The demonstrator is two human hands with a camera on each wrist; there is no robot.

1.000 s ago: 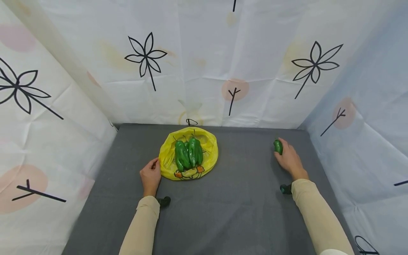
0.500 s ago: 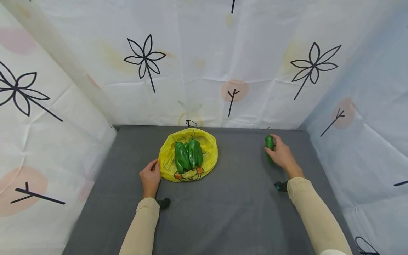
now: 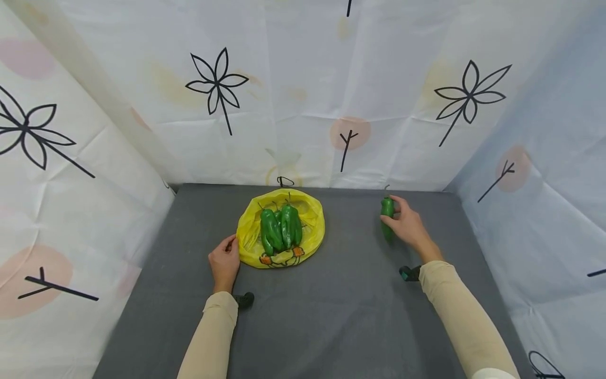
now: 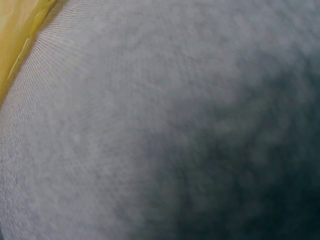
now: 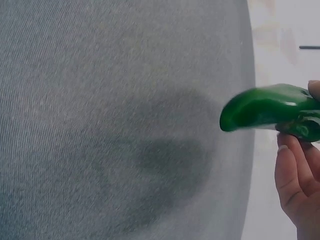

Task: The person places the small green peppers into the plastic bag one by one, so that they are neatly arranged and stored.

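Note:
A yellow plastic bag [image 3: 313, 218] with its mouth spread wide stands towards the back of the table, several green peppers [image 3: 271, 230] lying inside. At its left side my left hand [image 3: 224, 264] pinches the rim between thumb and fingers. Over to the right, my right hand [image 3: 408, 225] grips one green pepper [image 3: 387, 208] near its stem end, the tip hanging down. In the right wrist view this pepper [image 5: 265, 107] is held above the table, thumb and fingers on either side. The left wrist view shows only a corner of the bag [image 4: 17, 40].
A grey cloth covers the table [image 3: 326, 321]. White curtains with plant drawings [image 3: 303, 95] enclose the back and both sides. Dark wrist-worn cameras [image 3: 244, 300] show beside both wrists.
My right hand has moved left across the table, carrying the pepper towards the bag; more of the pepper now shows. My left hand stays at the bag's rim.

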